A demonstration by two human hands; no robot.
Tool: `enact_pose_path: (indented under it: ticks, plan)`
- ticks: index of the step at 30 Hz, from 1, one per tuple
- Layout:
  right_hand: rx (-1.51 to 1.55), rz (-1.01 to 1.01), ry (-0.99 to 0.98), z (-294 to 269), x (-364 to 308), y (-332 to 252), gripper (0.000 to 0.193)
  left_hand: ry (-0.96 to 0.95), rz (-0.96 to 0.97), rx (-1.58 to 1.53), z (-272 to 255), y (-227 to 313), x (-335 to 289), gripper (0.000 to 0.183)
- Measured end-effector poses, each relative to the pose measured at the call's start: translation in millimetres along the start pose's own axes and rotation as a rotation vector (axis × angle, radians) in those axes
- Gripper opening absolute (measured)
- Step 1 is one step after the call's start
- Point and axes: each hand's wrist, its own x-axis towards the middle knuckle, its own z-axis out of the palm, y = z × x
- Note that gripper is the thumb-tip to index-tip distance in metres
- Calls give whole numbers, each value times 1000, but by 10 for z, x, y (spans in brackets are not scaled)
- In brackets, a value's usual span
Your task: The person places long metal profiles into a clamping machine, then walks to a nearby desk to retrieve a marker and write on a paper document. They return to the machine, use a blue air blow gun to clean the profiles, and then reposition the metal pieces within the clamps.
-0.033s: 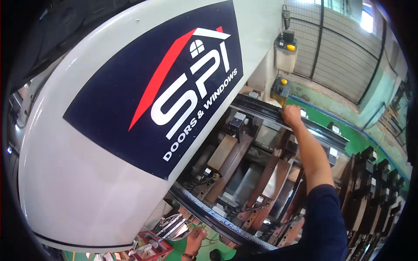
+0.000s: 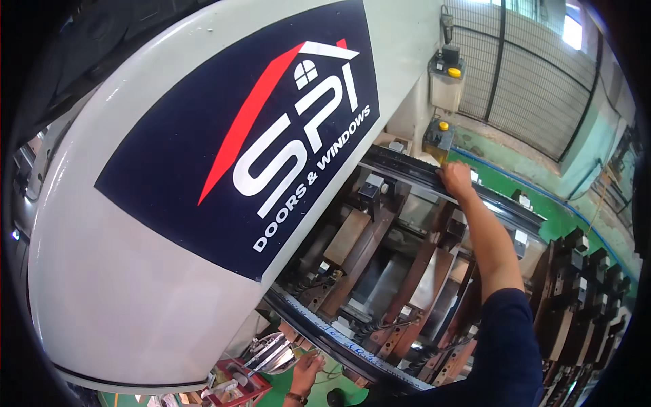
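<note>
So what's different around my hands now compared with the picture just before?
Nothing has clearly moved, been taken hold of or let go. Your right hand is still closed at the far black profile, and your left hand stays below the near black profile.

The head camera (a wide fisheye) looks down from the person's head, close by a white housing (image 2: 129, 298) at left, facing past the right hand (image 2: 456, 180) toward far mesh fencing (image 2: 536, 78).
</note>
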Motion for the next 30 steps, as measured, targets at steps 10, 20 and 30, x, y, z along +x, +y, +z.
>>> enact_pose_path:
  ticks: [10,20,30]
  plan:
    - [-77,-183,404,-939,-795,377,20,-87,-152,-265,355,289,336,37]
    - [5,-83,403,-1688,-2955,-447,21,-304,-91,-419,69,-204,285,35]
    - [320,-66,259,-734,-4660,-2293,28,-261,-114,-415,-984,-878,-901,29]
